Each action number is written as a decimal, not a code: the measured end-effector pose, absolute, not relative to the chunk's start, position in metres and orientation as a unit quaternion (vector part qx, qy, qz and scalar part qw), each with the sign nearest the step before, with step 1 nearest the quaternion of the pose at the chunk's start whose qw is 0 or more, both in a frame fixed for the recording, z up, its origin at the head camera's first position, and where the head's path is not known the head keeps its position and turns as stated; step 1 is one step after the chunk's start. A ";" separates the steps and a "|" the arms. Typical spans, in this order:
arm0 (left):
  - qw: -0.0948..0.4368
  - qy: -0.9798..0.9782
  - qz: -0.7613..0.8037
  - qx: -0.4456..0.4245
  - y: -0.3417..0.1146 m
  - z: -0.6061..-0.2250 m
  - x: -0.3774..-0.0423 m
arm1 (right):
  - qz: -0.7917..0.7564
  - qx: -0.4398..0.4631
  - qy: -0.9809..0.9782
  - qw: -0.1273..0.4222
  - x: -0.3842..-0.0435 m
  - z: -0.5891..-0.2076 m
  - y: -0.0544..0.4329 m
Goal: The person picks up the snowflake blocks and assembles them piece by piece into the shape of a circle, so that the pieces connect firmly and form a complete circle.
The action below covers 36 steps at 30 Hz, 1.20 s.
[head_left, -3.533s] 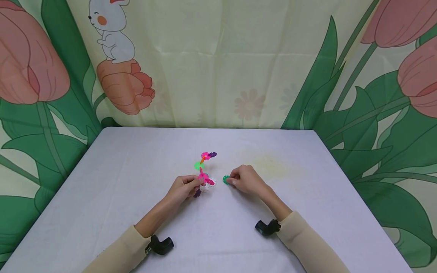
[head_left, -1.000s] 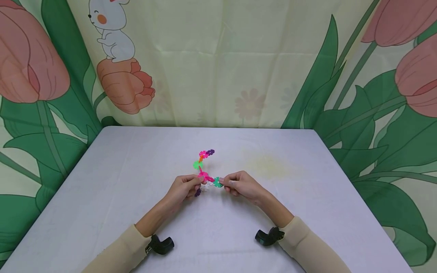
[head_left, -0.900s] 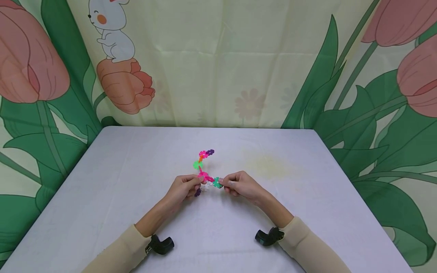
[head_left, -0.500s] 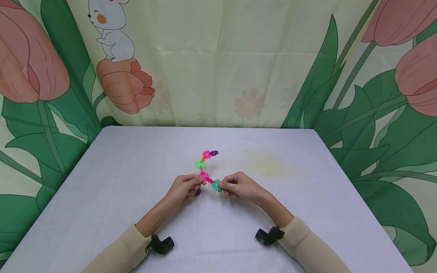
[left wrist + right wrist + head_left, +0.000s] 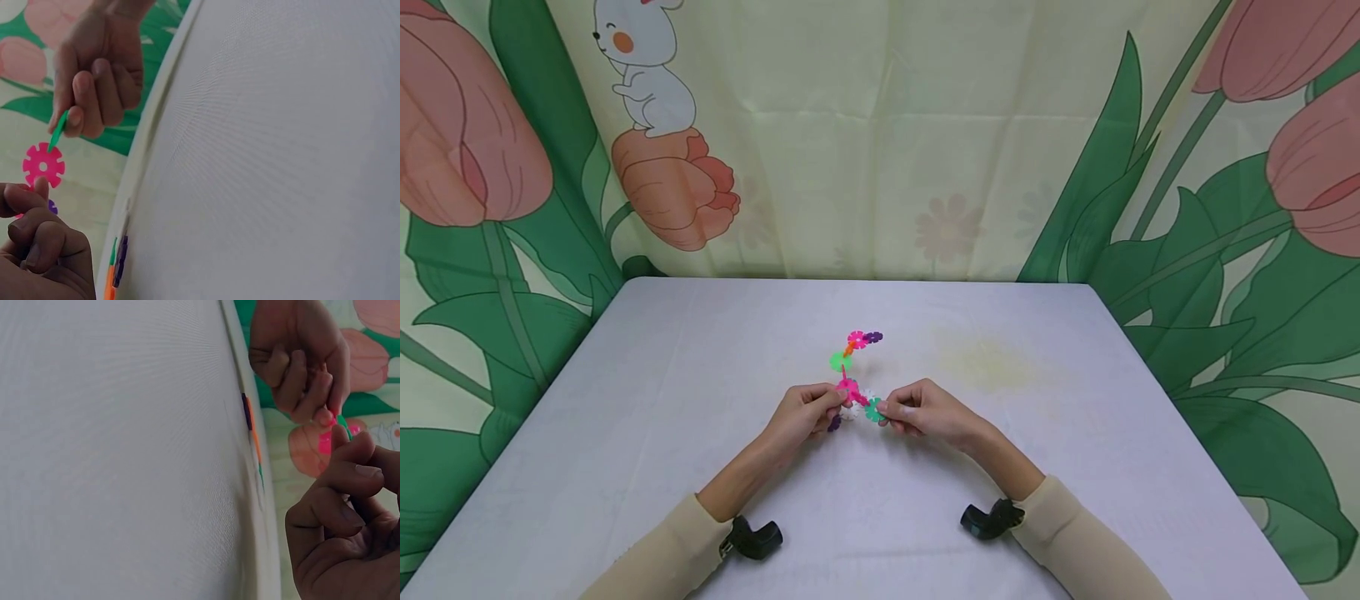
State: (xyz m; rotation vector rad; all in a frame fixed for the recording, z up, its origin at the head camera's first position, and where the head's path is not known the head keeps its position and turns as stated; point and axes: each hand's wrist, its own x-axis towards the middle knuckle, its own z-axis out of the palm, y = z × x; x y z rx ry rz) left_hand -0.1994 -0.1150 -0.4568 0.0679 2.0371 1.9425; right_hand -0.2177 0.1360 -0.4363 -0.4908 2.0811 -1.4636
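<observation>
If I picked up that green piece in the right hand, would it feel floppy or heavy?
The green piece is probably stiff: the left wrist view shows its edge straight. It's likely light, being small and thin in the right hand. Being notched, it might roll bumpily.

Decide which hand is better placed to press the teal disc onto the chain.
Probably the right hand: it pinches the teal disc, which meets a pink disc. The left hand grips the chain, so it seems suited to steadying.
</observation>
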 end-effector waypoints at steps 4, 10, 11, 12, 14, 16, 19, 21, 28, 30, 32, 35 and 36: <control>0.163 0.711 0.683 0.024 -0.115 -0.457 -0.199 | -0.552 -0.169 0.768 0.275 -0.217 -0.438 0.136; 0.163 0.707 0.688 0.020 -0.114 -0.459 -0.198 | -0.561 -0.158 0.764 0.275 -0.217 -0.439 0.135; 0.163 0.706 0.689 0.021 -0.114 -0.459 -0.199 | -0.562 -0.156 0.764 0.275 -0.217 -0.439 0.135; 0.163 0.705 0.690 0.020 -0.115 -0.460 -0.199 | -0.564 -0.155 0.764 0.274 -0.216 -0.439 0.134; 0.164 0.702 0.693 0.017 -0.115 -0.461 -0.199 | -0.568 -0.155 0.762 0.271 -0.216 -0.440 0.134; 0.163 0.699 0.696 0.017 -0.115 -0.461 -0.200 | -0.573 -0.153 0.760 0.267 -0.216 -0.440 0.133; 0.165 0.695 0.700 0.015 -0.114 -0.462 -0.199 | -0.580 -0.150 0.756 0.264 -0.216 -0.440 0.133; 0.164 0.694 0.701 0.016 -0.114 -0.462 -0.199 | -0.582 -0.144 0.756 0.263 -0.216 -0.440 0.132; 0.161 0.695 0.700 0.014 -0.113 -0.463 -0.199 | -0.582 -0.134 0.757 0.266 -0.216 -0.440 0.131; 0.161 0.697 0.699 0.010 -0.113 -0.464 -0.199 | -0.580 -0.133 0.758 0.268 -0.216 -0.441 0.130; 0.163 0.698 0.697 0.005 -0.113 -0.464 -0.198 | -0.579 -0.131 0.758 0.269 -0.216 -0.442 0.130; 0.166 0.704 0.691 0.007 -0.114 -0.462 -0.198 | -0.578 -0.127 0.758 0.274 -0.215 -0.441 0.129; 0.166 0.706 0.688 0.007 -0.114 -0.462 -0.198 | -0.577 -0.127 0.758 0.275 -0.214 -0.440 0.129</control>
